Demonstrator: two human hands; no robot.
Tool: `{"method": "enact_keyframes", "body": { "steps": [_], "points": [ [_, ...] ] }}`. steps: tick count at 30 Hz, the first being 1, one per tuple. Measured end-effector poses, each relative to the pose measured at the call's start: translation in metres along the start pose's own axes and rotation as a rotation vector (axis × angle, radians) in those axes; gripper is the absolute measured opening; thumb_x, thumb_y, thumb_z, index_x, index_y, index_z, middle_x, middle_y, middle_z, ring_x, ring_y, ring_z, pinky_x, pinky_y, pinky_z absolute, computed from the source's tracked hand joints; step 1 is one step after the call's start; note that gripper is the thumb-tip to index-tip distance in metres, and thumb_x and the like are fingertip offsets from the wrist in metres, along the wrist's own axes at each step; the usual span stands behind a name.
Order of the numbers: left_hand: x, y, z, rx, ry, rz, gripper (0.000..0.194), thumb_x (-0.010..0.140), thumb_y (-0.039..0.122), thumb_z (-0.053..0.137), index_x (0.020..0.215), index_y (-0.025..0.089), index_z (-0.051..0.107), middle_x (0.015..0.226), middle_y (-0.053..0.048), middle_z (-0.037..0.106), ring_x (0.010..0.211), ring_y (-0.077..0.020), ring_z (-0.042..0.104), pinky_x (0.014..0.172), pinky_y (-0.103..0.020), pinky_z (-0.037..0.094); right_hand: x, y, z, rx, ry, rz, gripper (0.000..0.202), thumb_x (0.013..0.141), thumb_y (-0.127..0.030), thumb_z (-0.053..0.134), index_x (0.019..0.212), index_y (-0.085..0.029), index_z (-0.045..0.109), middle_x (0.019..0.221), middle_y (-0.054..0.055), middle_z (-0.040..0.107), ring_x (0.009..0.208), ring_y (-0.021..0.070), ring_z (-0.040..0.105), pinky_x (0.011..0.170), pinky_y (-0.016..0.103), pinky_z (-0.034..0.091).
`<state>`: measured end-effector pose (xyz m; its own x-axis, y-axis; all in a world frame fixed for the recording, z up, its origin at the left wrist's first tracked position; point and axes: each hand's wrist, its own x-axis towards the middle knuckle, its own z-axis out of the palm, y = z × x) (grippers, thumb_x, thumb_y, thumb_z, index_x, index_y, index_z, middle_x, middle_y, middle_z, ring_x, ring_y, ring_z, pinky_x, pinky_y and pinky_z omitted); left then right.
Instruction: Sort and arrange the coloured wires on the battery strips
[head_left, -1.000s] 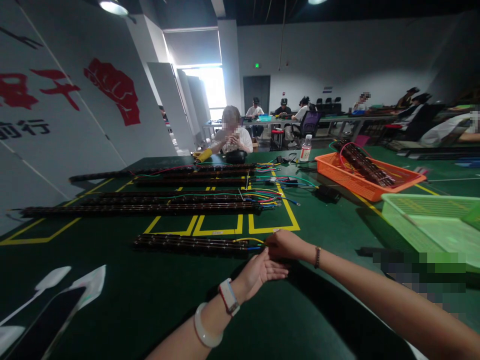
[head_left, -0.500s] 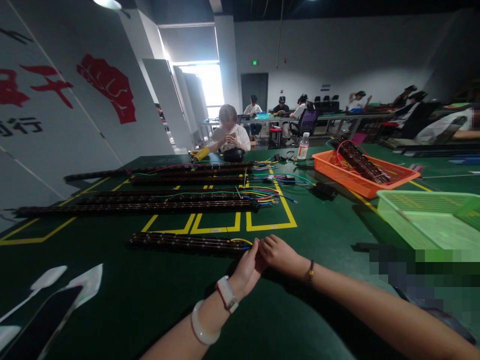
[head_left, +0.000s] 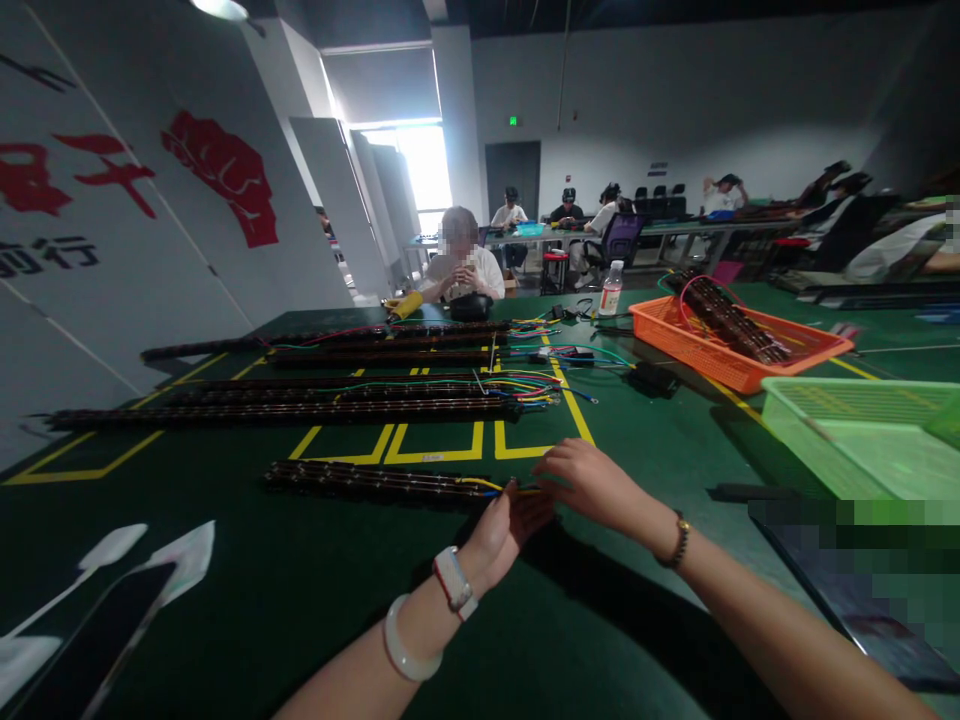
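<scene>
Left hand (head_left: 504, 535), palm partly up, at wire ends of short dark bundle (head_left: 375, 482); right hand (head_left: 589, 482) just beside it, fingers bent over the wires. Longer bundles (head_left: 300, 410) lie beyond. Orange basket (head_left: 675, 350) holds another bundle (head_left: 724, 315); green basket (head_left: 862, 440) nearer, at right. Bottle (head_left: 610, 292) upright.

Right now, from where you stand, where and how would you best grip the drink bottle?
I would wrap the right hand around the labelled middle of the bottle, coming from the near left: it stands upright, its body looks round, and the orange basket sits close on its right.
</scene>
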<state>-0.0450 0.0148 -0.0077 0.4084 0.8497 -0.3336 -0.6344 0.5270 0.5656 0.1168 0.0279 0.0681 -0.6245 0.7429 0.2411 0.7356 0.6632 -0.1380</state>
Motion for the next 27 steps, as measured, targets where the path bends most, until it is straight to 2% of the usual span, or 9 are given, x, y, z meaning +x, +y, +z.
{"method": "enact_keyframes", "body": {
  "steps": [3, 7, 10, 15, 20, 27],
  "points": [
    [0.0, 0.001, 0.0, 0.008, -0.023, -0.017, 0.032, 0.091, 0.032, 0.045, 0.093, 0.006, 0.063, 0.094, -0.016, 0.068, 0.092, -0.0226, 0.064, 0.096, -0.039, 0.043, -0.005, 0.009, -0.01, 0.039, -0.064, 0.047, 0.015, 0.086, -0.027, 0.056, 0.092, -0.02, 0.067, 0.084, 0.005, 0.067, 0.08, 0.0163, 0.058, 0.072, 0.027, 0.041],
    [0.0, 0.002, 0.0, 0.037, -0.075, -0.038, 0.034, 0.092, 0.033, 0.041, 0.098, 0.007, 0.062, 0.098, -0.016, 0.068, 0.096, -0.0212, 0.063, 0.096, -0.036, 0.043, -0.012, 0.017, -0.005, 0.027, -0.164, 0.13, 0.016, 0.083, -0.028, 0.057, 0.085, -0.018, 0.07, 0.076, 0.006, 0.067, 0.068, 0.0165, 0.059, 0.061, 0.026, 0.04],
    [0.0, 0.002, -0.001, 0.051, -0.087, -0.053, 0.034, 0.092, 0.032, 0.04, 0.098, 0.007, 0.062, 0.098, -0.016, 0.068, 0.099, -0.0214, 0.062, 0.096, -0.036, 0.043, -0.014, 0.019, -0.001, -0.001, -0.207, 0.163, 0.017, 0.082, -0.03, 0.059, 0.082, -0.018, 0.071, 0.073, 0.006, 0.066, 0.067, 0.0174, 0.059, 0.058, 0.026, 0.04],
    [0.001, 0.002, -0.003, 0.045, -0.102, -0.048, 0.032, 0.092, 0.03, 0.04, 0.1, 0.006, 0.06, 0.1, -0.017, 0.067, 0.1, -0.0228, 0.061, 0.097, -0.038, 0.042, -0.011, 0.012, 0.0, -0.064, -0.207, 0.137, 0.014, 0.082, -0.029, 0.061, 0.085, -0.019, 0.071, 0.082, 0.007, 0.065, 0.073, 0.0171, 0.059, 0.063, 0.025, 0.041],
    [0.003, 0.002, -0.003, 0.032, -0.073, -0.058, 0.032, 0.092, 0.031, 0.041, 0.102, 0.006, 0.058, 0.105, -0.017, 0.065, 0.104, -0.023, 0.06, 0.098, -0.038, 0.04, -0.009, 0.011, 0.011, -0.115, -0.205, 0.098, 0.019, 0.085, -0.023, 0.056, 0.075, -0.016, 0.07, 0.081, 0.009, 0.061, 0.073, 0.0166, 0.055, 0.069, 0.028, 0.041],
    [0.002, 0.002, 0.0, 0.062, -0.026, -0.085, 0.028, 0.09, 0.03, 0.045, 0.103, 0.007, 0.057, 0.105, -0.017, 0.064, 0.106, -0.0229, 0.058, 0.098, -0.038, 0.039, -0.013, 0.017, 0.023, -0.028, -0.145, 0.119, 0.015, 0.085, -0.025, 0.058, 0.081, -0.015, 0.068, 0.087, 0.008, 0.057, 0.081, 0.0178, 0.053, 0.075, 0.03, 0.04]
  ]
}}
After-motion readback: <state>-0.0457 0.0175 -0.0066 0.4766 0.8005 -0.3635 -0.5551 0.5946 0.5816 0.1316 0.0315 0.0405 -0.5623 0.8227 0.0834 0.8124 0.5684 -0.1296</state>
